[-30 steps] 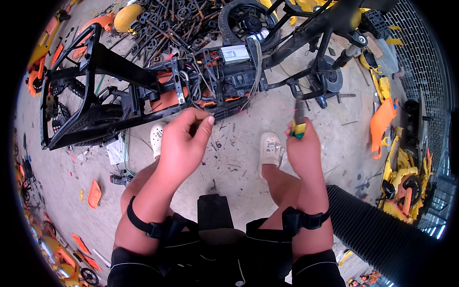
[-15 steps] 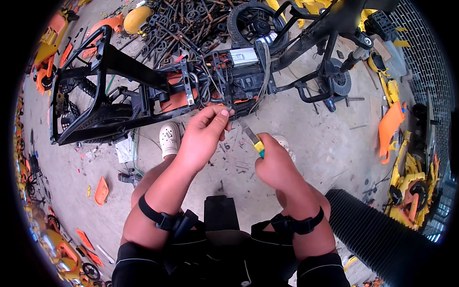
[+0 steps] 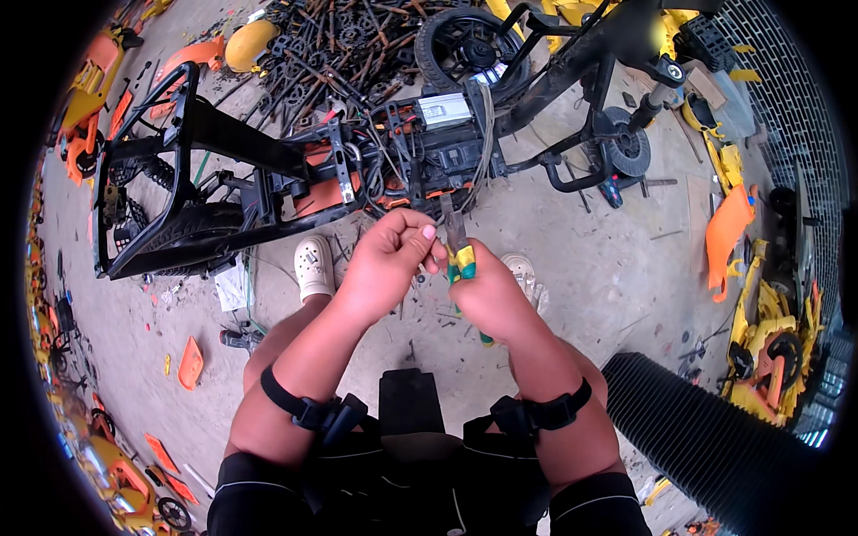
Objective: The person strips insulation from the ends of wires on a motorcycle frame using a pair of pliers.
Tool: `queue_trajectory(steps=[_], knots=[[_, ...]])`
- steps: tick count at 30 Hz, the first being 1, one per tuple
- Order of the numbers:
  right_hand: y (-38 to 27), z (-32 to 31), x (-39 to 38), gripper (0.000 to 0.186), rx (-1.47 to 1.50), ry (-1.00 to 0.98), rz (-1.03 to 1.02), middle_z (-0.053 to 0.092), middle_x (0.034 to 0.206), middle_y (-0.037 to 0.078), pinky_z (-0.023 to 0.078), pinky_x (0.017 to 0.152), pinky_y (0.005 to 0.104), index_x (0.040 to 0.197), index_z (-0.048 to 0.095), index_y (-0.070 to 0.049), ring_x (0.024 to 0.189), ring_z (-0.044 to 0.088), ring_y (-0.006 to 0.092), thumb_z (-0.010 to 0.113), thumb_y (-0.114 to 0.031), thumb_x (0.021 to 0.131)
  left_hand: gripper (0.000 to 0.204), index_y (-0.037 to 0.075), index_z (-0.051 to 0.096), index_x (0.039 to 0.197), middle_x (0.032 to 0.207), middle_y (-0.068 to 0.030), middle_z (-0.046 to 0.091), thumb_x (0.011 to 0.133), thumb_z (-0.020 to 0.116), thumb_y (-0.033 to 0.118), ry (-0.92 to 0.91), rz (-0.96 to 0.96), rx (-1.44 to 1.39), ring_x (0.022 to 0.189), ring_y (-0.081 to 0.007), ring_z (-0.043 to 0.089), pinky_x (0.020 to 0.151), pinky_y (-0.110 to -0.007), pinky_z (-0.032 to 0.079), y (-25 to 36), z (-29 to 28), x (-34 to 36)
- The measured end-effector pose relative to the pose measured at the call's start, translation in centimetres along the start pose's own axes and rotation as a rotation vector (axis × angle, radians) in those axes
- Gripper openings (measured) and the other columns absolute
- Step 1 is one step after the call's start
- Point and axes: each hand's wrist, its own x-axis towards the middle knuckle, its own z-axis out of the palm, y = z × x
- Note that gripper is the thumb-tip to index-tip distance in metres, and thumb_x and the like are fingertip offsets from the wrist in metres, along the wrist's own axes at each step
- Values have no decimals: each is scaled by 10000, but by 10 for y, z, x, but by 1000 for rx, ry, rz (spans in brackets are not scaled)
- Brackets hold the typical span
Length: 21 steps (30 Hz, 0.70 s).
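Green-yellow pliers (image 3: 460, 259) in right hand (image 3: 492, 295); jaws hard to see.

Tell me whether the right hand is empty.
No, the right hand grips pliers with green and yellow handles, close to the left hand.

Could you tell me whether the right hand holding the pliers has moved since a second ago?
Yes. The right hand with the green-and-yellow pliers has moved left, off the right white shoe, and now meets the left hand below the black frame.
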Motion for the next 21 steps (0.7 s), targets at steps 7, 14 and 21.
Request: queue_trajectory(steps=[7,14,21], knots=[[-4,5,5,449,7,-56,87,695,1052,176,521,800,397,1294,555,-27,950,697,310,564,-19,845,105,8,588,1070,835,-39,699,1072,588,113,9,-1,203,694,-79,600,642,-256,507,0,3,0],[-12,6,1,488,-41,-44,67,688,1069,148,519,814,384,1322,563,-28,959,677,283,558,0,835,101,7,590,1048,809,-35,691,1057,608,107,51,5,310,696,-69,612,618,-259,490,3,3,-1],[-8,9,5,555,-32,-72,78,690,1170,105,514,842,324,1358,572,-19,1018,658,197,542,64,810,126,27,579,1059,796,-20,657,1077,593,152,242,152,383,684,-55,581,591,-238,479,4,3,5]])
